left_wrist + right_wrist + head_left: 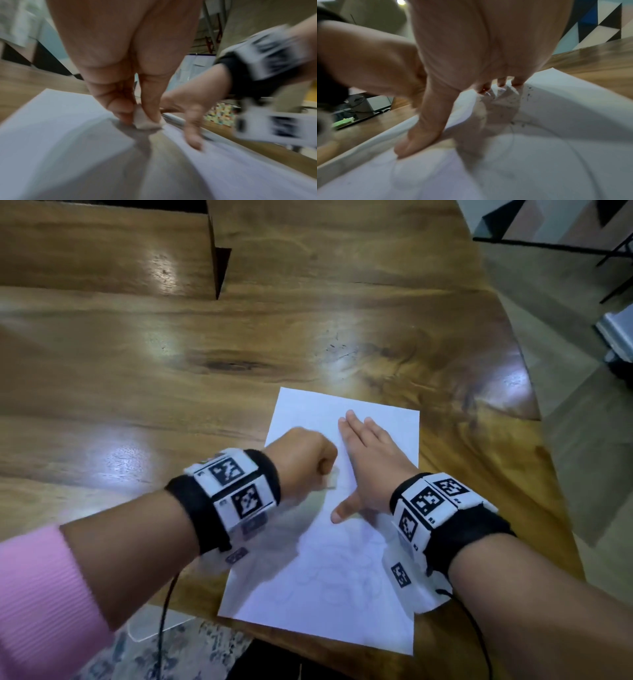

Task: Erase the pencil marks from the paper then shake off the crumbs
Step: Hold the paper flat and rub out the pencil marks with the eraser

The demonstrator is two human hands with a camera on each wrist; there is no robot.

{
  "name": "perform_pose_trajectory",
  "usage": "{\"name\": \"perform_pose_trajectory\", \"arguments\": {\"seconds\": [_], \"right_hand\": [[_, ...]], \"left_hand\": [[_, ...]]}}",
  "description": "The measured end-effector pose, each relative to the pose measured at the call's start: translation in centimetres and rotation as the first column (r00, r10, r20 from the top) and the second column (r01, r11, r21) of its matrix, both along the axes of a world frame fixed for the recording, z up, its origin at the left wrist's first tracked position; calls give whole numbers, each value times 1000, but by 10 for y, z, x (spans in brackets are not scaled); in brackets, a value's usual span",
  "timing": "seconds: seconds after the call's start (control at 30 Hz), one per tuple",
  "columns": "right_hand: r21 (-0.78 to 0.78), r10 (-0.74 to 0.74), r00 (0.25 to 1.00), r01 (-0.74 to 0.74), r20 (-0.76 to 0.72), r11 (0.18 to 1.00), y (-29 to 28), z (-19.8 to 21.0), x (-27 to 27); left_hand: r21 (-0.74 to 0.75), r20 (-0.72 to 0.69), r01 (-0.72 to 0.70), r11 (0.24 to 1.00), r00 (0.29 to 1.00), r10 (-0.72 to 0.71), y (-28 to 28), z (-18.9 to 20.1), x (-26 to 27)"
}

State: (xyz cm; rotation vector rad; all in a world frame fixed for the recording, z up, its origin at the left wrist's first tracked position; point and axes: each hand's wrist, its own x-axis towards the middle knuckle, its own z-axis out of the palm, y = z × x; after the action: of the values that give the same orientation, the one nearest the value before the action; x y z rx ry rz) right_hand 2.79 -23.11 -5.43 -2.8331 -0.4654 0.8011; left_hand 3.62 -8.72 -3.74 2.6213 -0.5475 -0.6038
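Note:
A white sheet of paper point(342, 577) with a faint pencil drawing lies near the front edge of the wooden table point(239, 344). My left hand point(305, 462) is curled over the sheet's left part and pinches a small whitish eraser point(145, 121) between thumb and fingers, its tip on the paper point(60, 128). My right hand point(368, 460) lies flat on the sheet with straight fingers and the thumb spread toward me, pressing it down. In the right wrist view, dark eraser crumbs point(518, 106) lie scattered on the paper point(539, 162) beside the fingertips point(501, 82).
The table's right edge point(534, 412) curves close past the paper, with floor beyond it. A step-shaped notch point(219, 268) cuts the tabletop at the far left. A cable point(164, 611) hangs from my left wrist band over the front edge.

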Motion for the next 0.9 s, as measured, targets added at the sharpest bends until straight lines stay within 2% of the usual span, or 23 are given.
{"name": "perform_pose_trajectory", "arguments": {"seconds": [0.07, 0.1, 0.17, 0.23, 0.3, 0.4, 0.47, 0.53, 0.57, 0.63, 0.7, 0.73, 0.8, 0.9], "right_hand": [[-7, -1, 1000, 1, -3, 1000, 0, 0, 0], [-13, 2, 1000, -2, -1, 1000, 0, 0, 0], [-27, 5, 1000, -5, 3, 1000, 0, -2, -1], [-52, 13, 1000, -12, 7, 999, 1, -6, -3], [-74, 18, 1000, -16, 14, 997, 2, -9, -3], [-73, 8, 1000, -8, -1, 997, 3, -10, -2], [-69, 3, 1000, -3, -1, 998, 1, -10, -2], [-64, 9, 1000, -9, -7, 998, 1, -9, -3], [-59, 10, 1000, -11, -12, 998, 2, -8, -3], [-56, 13, 1000, -14, -13, 998, 6, -6, -5], [-63, 9, 1000, -9, -2, 998, 10, -6, -7], [-71, 8, 1000, -8, 0, 997, 11, -5, -7], [-81, 4, 1000, -5, -9, 997, 12, -5, -7], [-91, 6, 1000, -7, -16, 996, 11, -3, -7]], "left_hand": [[22, -68, 117, 993, 991, -116, 12, -2, -23], [20, -84, 127, 992, 989, -125, 15, -3, -25], [7, -20, 41, 999, 999, -41, 13, -1, -11], [-24, 57, -108, 994, 992, 109, 7, 1, 12], [-49, 66, -170, 984, 983, 173, 4, 1, 22], [-12, 44, -67, 998, 997, 68, 19, -2, -6], [18, -31, 30, 999, 999, -30, 30, -4, -30], [20, -66, 56, 998, 996, -55, 35, -5, -38], [11, -52, 32, 999, 998, -32, 35, -4, -34], [-29, 26, -122, 992, 992, 123, 32, -5, -17], [-90, 112, -272, 958, 953, 281, 29, -4, -1], [-98, 113, -294, 951, 946, 304, 29, -4, 2], [-68, 57, -213, 975, 975, 217, 35, -1, -6], [36, -121, -32, 999, 992, 36, 45, -1, -26]]}}
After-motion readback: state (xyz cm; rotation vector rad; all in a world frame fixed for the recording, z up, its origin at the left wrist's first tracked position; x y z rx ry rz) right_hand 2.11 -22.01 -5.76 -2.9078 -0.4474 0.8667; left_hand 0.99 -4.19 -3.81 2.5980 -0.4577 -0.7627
